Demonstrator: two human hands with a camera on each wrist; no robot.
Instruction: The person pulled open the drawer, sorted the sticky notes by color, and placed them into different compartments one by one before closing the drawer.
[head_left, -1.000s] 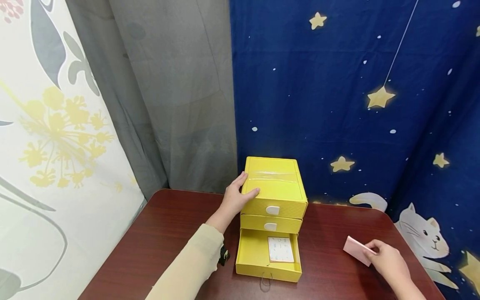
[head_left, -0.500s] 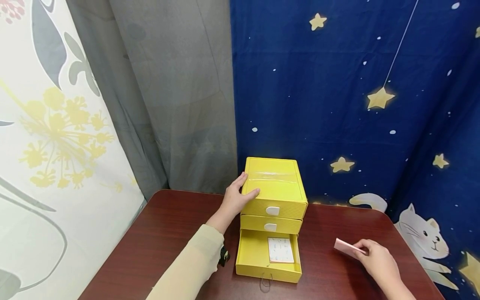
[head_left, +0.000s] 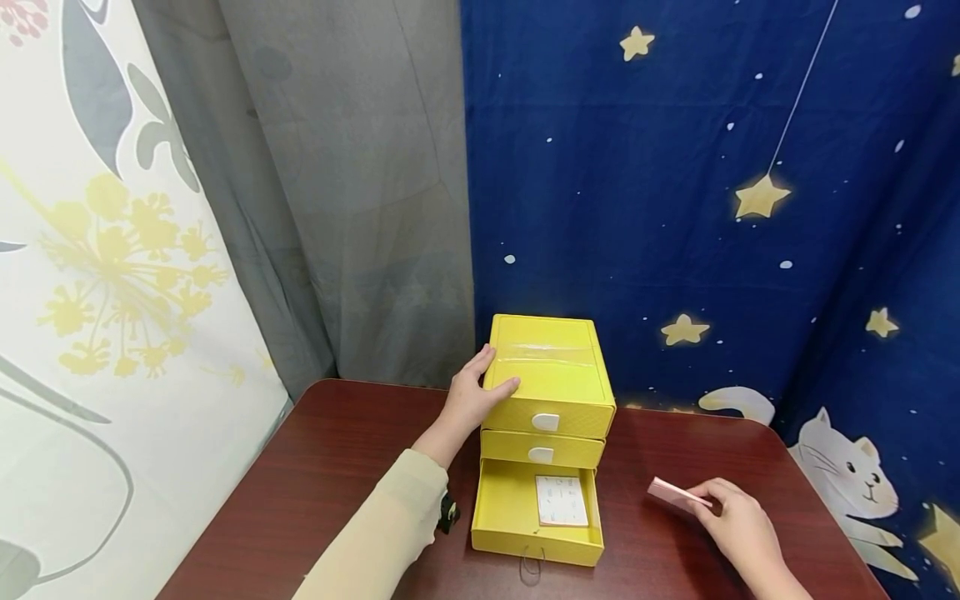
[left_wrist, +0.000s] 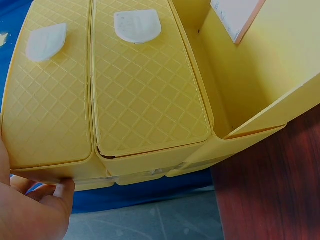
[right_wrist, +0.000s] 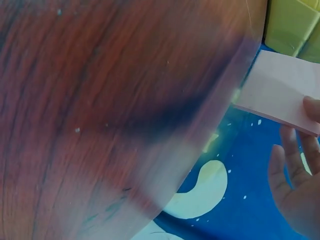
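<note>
A yellow cabinet of three stacked drawers (head_left: 547, 379) stands on the table, its bottom drawer (head_left: 498, 508) pulled out. Inside that drawer, toward the right, lies a notepad with a white printed face (head_left: 562, 501); its pink edge shows in the left wrist view. My left hand (head_left: 471, 396) grips the cabinet's upper left edge, thumb over the top and fingers (left_wrist: 62, 192) bent against the side. To the right of the cabinet, my right hand (head_left: 731, 517) pinches a thin pink notepad (right_wrist: 277, 87) by one end, tilted above the table.
The dark red wooden table (head_left: 352, 467) reaches back to a grey curtain (head_left: 367, 208) and a blue starry curtain (head_left: 637, 208). White tabs mark the two upper drawers, which are pushed in. A loop (head_left: 531, 568) hangs from the bottom drawer's front.
My right hand has moved left with the pink notepad, closer to the cabinet, and the pad has turned more edge-on. The left hand and the drawers stay where they were.
</note>
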